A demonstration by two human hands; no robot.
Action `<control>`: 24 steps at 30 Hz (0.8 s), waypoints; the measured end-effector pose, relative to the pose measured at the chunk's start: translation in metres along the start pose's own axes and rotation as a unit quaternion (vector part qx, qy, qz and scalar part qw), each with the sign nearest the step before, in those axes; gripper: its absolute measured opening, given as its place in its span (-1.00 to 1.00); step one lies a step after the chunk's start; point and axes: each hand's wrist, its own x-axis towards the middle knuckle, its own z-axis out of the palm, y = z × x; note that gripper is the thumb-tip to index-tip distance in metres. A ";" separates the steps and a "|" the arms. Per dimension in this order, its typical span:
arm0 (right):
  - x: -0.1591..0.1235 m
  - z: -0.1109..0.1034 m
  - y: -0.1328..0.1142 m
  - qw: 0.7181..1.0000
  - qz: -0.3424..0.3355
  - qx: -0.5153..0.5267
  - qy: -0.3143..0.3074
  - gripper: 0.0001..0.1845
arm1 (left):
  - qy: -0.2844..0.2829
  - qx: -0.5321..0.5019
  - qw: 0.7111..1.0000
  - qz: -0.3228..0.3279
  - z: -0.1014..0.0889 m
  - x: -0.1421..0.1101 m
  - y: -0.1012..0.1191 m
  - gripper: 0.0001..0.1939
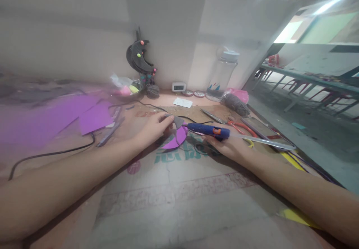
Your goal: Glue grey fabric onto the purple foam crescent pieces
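Observation:
My left hand [160,123] pinches the upper end of a purple crescent [176,140], where grey material [178,122] covers the tip. A thin grey strand hangs across the purple face; whether it is yarn I cannot tell for certain. Wrapped around the handle of a blue hot glue gun [206,128], my right hand [226,144] keeps its nozzle pointing left, at or very near the grey part. From the gun's rear sticks a long clear glue stick [260,141]. Both hands are low over a printed sheet [174,189].
Purple sheets [95,116] lie at left beside a cutter-like tool [109,133] and a black cord [53,152]. Scissors [238,125], a phone-like slab [260,127] and grey yarn [235,104] sit at right. A bottle [223,73], small clock [178,87] and decorated grey crescent [137,56] are behind.

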 end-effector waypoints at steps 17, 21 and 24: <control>0.001 -0.002 0.000 0.996 0.022 -0.078 0.027 -0.67 | -0.004 -0.006 1.000 -0.008 -0.001 -0.001 -0.001 -0.71; 0.002 0.000 0.003 0.997 0.028 -0.074 0.024 -0.65 | -0.009 -0.010 1.000 -0.008 0.000 0.000 -0.002 -0.70; 0.002 0.001 0.006 0.997 0.030 -0.066 0.023 -0.64 | -0.010 -0.011 1.000 -0.006 0.000 0.000 -0.002 -0.70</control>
